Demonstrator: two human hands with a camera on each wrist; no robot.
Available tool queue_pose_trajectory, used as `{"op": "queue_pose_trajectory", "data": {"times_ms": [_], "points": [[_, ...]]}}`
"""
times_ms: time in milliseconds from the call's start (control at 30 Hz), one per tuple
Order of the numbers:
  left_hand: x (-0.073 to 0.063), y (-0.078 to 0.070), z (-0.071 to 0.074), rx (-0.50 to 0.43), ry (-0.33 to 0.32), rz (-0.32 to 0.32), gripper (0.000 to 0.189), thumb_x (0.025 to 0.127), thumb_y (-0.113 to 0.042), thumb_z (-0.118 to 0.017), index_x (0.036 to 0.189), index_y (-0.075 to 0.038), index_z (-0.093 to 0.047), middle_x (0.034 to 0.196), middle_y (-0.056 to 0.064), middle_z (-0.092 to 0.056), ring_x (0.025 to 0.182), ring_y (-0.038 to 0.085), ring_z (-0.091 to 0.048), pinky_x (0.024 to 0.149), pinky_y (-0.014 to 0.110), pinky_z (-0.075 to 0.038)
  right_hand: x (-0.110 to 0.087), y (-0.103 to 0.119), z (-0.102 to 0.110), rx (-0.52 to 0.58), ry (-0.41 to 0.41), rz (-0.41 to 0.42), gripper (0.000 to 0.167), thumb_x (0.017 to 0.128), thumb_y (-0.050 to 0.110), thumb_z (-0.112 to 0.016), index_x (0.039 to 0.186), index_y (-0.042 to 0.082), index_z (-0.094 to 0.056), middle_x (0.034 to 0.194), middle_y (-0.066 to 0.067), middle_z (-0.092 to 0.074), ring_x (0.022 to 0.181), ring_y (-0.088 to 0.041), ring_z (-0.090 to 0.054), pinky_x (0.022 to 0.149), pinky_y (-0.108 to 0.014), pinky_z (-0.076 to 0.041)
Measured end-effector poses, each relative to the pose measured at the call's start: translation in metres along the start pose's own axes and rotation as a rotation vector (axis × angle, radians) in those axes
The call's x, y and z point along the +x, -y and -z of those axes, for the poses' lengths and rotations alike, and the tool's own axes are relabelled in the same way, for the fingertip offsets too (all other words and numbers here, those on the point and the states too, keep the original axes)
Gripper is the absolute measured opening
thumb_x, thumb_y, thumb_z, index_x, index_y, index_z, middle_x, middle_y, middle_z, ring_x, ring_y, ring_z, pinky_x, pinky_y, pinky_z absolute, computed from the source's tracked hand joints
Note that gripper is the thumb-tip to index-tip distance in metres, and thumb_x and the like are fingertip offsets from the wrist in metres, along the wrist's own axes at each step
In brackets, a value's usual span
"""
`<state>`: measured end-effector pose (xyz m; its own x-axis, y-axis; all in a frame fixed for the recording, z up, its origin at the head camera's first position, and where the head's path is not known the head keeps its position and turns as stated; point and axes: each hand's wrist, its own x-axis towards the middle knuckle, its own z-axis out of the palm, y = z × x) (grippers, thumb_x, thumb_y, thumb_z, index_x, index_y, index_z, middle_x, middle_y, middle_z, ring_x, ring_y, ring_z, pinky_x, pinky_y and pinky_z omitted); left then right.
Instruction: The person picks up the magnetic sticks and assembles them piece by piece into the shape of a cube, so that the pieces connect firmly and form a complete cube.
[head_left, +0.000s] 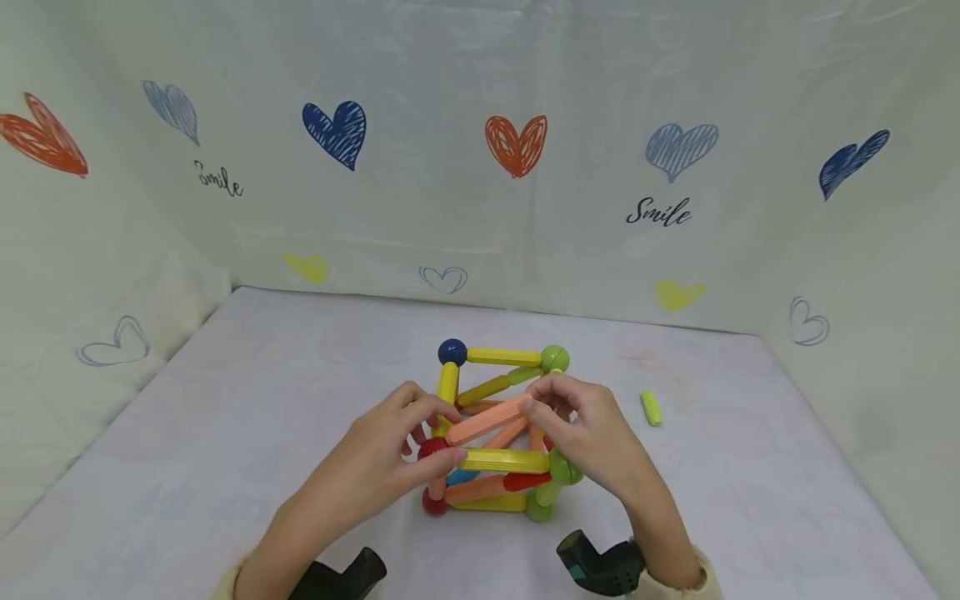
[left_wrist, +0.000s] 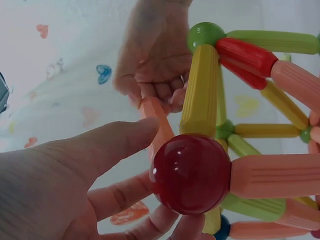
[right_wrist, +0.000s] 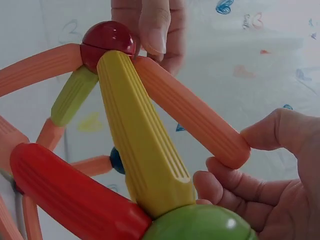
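My right hand (head_left: 596, 429) pinches one end of an orange magnetic rod (head_left: 487, 420) between thumb and fingers. The rod's other end meets a red ball (left_wrist: 192, 172) at the near left corner of a rod-and-ball frame. Around that ball my left hand (head_left: 367, 454) curls its fingers, its thumb extended beside the orange rod in the left wrist view. A yellow rod (right_wrist: 142, 130) runs from the red ball to a green ball (right_wrist: 200, 225). The frame also has a dark blue ball (head_left: 452, 352) and several orange, yellow, green and red rods, partly hidden by the hands.
A loose yellow-green rod (head_left: 651, 408) lies on the table (head_left: 225, 467), right of the frame. Behind the table hangs a pale sheet (head_left: 420, 208) printed with hearts. Dark wrist devices (head_left: 603, 567) are seen near both forearms.
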<state>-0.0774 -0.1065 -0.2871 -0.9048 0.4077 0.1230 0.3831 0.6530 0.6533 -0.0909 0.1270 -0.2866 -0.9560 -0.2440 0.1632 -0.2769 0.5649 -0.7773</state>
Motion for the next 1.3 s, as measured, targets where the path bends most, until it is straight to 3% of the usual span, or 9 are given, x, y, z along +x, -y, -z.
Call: {"op": "queue_pose_trajectory", "data": {"times_ms": [133,300,500,567,667,833,967,1100,1300], "points": [[0.001,-0.001,-0.003,0.018,-0.024,0.045,0.021,0.082,-0.031,-0.070,0.100,-0.024,-0.063,0.089,-0.005,-0.049,0.075,0.006,-0.050,0.061,0.017,-0.046,0.001,-0.001,-0.006,0.025,-0.023,0.018,0.019,0.091,0.031,-0.059,0.098,0.014,-0.066,0.077,0.003,-0.058,0.068,-0.012,-0.048,0.056,-0.021,-0.039],[0.002,-0.003,-0.006,0.028,-0.045,0.123,0.020,0.081,-0.030,-0.071,0.099,-0.023,-0.064,0.089,-0.003,-0.049,0.074,0.010,-0.050,0.060,0.017,-0.045,0.004,-0.003,-0.013,-0.013,-0.065,0.084,0.013,0.090,0.026,-0.061,0.091,0.015,-0.068,0.081,0.007,-0.060,0.071,-0.010,-0.047,0.062,-0.021,-0.040],[0.004,-0.005,-0.010,0.042,-0.046,0.172,0.018,0.082,-0.032,-0.070,0.098,-0.026,-0.064,0.091,-0.001,-0.047,0.073,0.011,-0.048,0.057,0.018,-0.044,0.005,-0.025,0.010,-0.070,-0.209,0.086,0.012,0.090,0.019,-0.061,0.094,0.010,-0.068,0.083,0.001,-0.062,0.075,-0.009,-0.049,0.068,-0.021,-0.042],[0.004,-0.005,-0.010,0.041,-0.044,0.186,0.018,0.083,-0.033,-0.069,0.098,-0.028,-0.063,0.092,-0.001,-0.047,0.075,0.012,-0.048,0.056,0.018,-0.043,0.007,-0.041,0.023,-0.109,-0.269,0.044,0.016,0.092,0.020,-0.059,0.098,0.007,-0.066,0.087,-0.003,-0.064,0.079,-0.008,-0.050,0.070,-0.020,-0.042],[0.004,-0.005,-0.011,0.040,-0.036,0.194,0.018,0.083,-0.036,-0.068,0.099,-0.031,-0.063,0.095,-0.002,-0.050,0.077,0.013,-0.048,0.055,0.020,-0.042,0.008,-0.070,0.041,-0.183,-0.310,-0.090,0.026,0.094,0.025,-0.055,0.106,0.004,-0.063,0.097,-0.010,-0.064,0.087,-0.013,-0.052,0.075,-0.022,-0.042],[0.006,-0.005,-0.012,0.050,-0.006,0.184,0.018,0.085,-0.043,-0.064,0.100,-0.033,-0.062,0.090,-0.005,-0.055,0.078,0.011,-0.048,0.060,0.022,-0.042,0.009,-0.116,0.060,-0.248,-0.246,-0.361,0.040,0.095,0.026,-0.050,0.122,-0.004,-0.051,0.118,-0.025,-0.051,0.103,-0.035,-0.050,0.082,-0.044,-0.044],[0.008,-0.003,-0.013,0.050,0.005,0.182,0.017,0.086,-0.042,-0.062,0.100,-0.032,-0.062,0.086,-0.007,-0.056,0.079,0.012,-0.048,0.064,0.025,-0.042,0.010,-0.147,0.063,-0.248,-0.174,-0.526,0.050,0.093,0.021,-0.051,0.131,-0.009,-0.038,0.121,-0.034,-0.039,0.106,-0.046,-0.045,0.085,-0.054,-0.041],[0.009,-0.002,-0.016,0.044,0.005,0.176,0.021,0.086,-0.042,-0.063,0.104,-0.029,-0.063,0.091,-0.006,-0.057,0.081,0.012,-0.047,0.065,0.025,-0.042,0.010,-0.172,0.060,-0.270,-0.115,-0.586,0.056,0.092,0.019,-0.052,0.137,-0.007,-0.031,0.117,-0.037,-0.039,0.101,-0.046,-0.046,0.080,-0.052,-0.042],[0.008,-0.001,-0.019,0.046,0.004,0.186,0.025,0.086,-0.044,-0.061,0.106,-0.030,-0.063,0.096,-0.005,-0.058,0.081,0.010,-0.046,0.065,0.025,-0.042,0.007,-0.185,0.054,-0.322,-0.094,-0.558,0.046,0.092,0.017,-0.052,0.133,-0.002,-0.041,0.111,-0.034,-0.051,0.094,-0.039,-0.052,0.072,-0.045,-0.044]]}}
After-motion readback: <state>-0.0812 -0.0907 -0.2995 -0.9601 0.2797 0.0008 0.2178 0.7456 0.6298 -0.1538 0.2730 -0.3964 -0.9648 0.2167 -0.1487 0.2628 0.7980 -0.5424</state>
